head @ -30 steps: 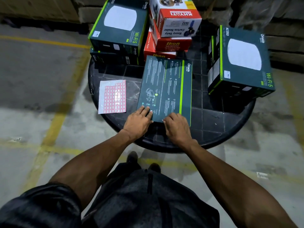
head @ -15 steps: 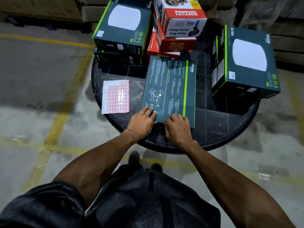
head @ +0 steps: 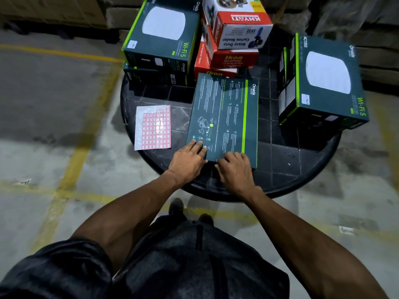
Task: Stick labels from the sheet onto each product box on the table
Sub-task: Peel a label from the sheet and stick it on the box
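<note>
Dark-green box [head: 224, 119] lies flat, long axis pointing away – L hand [head: 187, 161] & R hand [head: 235, 169] fingers pressing near edge, gripping nothing.

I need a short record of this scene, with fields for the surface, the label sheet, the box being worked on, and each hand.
surface: round black table
label sheet: pink label sheet, flat, left of the box
box in work: dark green Omada box, back side up
left hand: fingers flat on box's near edge
right hand: fingers curled on the near edge
</note>
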{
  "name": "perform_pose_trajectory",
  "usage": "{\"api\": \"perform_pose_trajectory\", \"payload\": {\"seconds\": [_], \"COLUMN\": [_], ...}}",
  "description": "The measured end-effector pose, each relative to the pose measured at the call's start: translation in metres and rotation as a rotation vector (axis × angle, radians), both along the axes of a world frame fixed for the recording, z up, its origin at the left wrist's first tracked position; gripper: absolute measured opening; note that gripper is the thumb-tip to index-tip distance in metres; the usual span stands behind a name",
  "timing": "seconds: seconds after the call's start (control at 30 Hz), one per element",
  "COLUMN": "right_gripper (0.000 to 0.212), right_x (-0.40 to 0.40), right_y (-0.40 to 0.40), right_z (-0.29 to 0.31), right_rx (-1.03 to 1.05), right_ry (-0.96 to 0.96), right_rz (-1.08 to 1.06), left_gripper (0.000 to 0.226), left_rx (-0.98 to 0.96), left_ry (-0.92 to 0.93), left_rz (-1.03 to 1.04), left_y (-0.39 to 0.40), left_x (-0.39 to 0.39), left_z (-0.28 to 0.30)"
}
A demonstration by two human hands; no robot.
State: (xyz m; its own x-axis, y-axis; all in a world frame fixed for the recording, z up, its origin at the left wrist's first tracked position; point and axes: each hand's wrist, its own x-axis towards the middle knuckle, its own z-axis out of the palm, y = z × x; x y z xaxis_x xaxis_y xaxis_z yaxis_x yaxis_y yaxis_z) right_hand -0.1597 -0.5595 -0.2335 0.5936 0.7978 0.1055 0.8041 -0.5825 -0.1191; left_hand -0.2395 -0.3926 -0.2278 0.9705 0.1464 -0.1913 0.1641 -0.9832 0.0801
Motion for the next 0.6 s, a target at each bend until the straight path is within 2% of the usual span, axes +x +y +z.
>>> {"api": "perform_pose_trajectory", "payload": {"seconds": [0.3,0.6], "right_gripper": [0.021,0.033], "right_x": [0.013,0.02], "right_y": [-0.022,-0.026], "right_z": [-0.001,0.005], "right_rx": [0.1,0.037], "right_ry": [0.039,0.061], "right_rz": [0.09,0.153], "left_gripper": [0.052,0.052], "left_rx": [-0.026,-0.012], "left_ry": [-0.019,-0.007], "left_rz": [-0.009,-0.034], "left_y": [0.004,0.007], "left_x": [-0.001,0.0], "left_z": [0.0,0.001]}}
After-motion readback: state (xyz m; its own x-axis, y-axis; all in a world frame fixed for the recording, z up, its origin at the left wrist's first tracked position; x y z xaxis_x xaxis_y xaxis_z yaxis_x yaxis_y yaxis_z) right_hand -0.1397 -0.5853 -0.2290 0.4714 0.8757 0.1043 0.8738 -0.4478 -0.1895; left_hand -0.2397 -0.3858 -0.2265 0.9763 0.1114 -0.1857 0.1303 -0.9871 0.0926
